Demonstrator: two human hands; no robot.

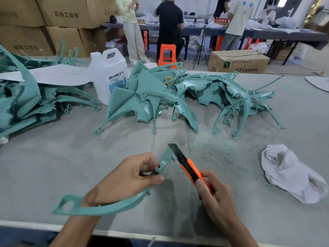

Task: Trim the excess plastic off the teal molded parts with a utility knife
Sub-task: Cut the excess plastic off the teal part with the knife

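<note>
My left hand (122, 180) grips a long curved teal molded part (110, 207) above the near side of the grey table. The part's lower end with its loop sticks out to the left, and its upper tip rises by the blade. My right hand (215, 198) holds an orange utility knife (191, 171) with its black blade extended. The blade lies against the right edge of the part's upper tip. Piles of teal molded parts (178, 93) lie across the middle of the table, and another pile (26, 97) lies at the left.
Teal shavings (211, 148) are scattered just beyond the knife. A crumpled white cloth (288, 172) lies at the right. A white plastic jug (108, 72) stands behind the piles, beside a white sheet (58, 75). People work at tables in the background, near cardboard boxes.
</note>
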